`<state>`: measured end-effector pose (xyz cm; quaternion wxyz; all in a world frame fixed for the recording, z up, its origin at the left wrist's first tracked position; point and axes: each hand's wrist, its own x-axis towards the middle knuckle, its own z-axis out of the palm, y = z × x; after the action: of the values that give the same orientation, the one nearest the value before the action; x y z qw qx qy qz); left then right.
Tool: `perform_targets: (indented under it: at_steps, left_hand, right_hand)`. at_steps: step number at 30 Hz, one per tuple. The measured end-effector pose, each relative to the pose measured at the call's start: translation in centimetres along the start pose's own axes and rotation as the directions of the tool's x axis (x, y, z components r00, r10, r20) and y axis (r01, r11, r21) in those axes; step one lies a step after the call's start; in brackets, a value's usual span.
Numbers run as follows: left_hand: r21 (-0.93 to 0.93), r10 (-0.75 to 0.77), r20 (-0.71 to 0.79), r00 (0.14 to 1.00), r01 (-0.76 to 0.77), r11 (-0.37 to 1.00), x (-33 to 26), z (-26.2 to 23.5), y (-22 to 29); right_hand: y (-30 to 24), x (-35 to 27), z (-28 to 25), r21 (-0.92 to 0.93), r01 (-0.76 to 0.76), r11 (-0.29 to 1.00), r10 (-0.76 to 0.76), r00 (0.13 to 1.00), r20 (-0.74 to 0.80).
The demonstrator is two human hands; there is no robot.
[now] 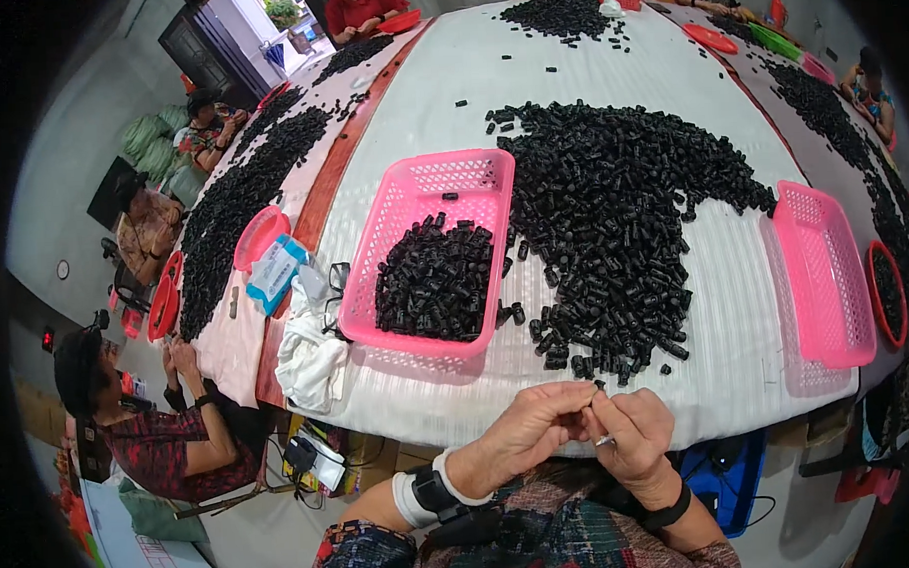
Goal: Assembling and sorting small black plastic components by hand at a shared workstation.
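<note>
At the table's near edge my left hand (524, 424) and my right hand (635, 433) meet, thumbs and fingers pinched together. Between their fingertips a bit of a small black piece (599, 384) shows; the fingers cover most of it. Just beyond lies a large heap of short black cylindrical plastic pieces (613, 238), its near tip close to my fingers. To the left of the heap stands a pink plastic basket (417, 349), partly filled with the same black pieces. My right hand wears a ring, and both wrists have dark bands.
A second pink basket (824, 271) stands at the right. Left of the filled basket lie a white cloth (312, 354), glasses (335, 293) and a blue-and-white packet (277, 273). Co-workers sit around the table beside more black heaps and red trays. A blue bin (727, 485) is below the edge.
</note>
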<state>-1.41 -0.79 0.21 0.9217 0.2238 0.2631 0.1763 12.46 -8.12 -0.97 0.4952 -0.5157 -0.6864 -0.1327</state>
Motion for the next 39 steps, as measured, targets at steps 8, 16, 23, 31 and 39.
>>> perform_targets:
  at_steps: [8, 16, 23, 31, 39]
  left_hand:
    - [0.230, 0.349, -0.281, 0.894, -0.290, 0.929, -3.1, -1.3, 6.2]
    - [0.262, 0.593, -0.526, 0.609, -0.547, 0.795, -3.9, -7.0, 15.7]
    - [0.215, 0.414, -0.330, 0.848, -0.360, 0.908, -3.6, -2.8, 10.3]
    - [0.153, 0.021, -0.217, 0.976, 0.013, 0.988, -1.4, -2.2, 3.7]
    - [0.177, -0.041, -0.226, 0.973, 0.082, 0.981, 1.1, -2.7, 1.2]
  right_hand:
    - [0.5, -0.8, -0.8, 0.119, -0.103, 0.987, 0.073, 0.970, 0.232]
    - [3.2, -2.1, -1.3, -0.268, -0.375, 0.887, 0.431, 0.881, 0.194]
    - [3.1, -1.3, 0.7, -0.352, -0.390, 0.851, 0.476, 0.855, 0.203]
    - [3.5, -2.3, 2.1, -0.415, -0.368, 0.832, 0.480, 0.852, 0.208]
    - [3.0, -1.5, 1.6, -0.340, -0.440, 0.831, 0.522, 0.830, 0.200]
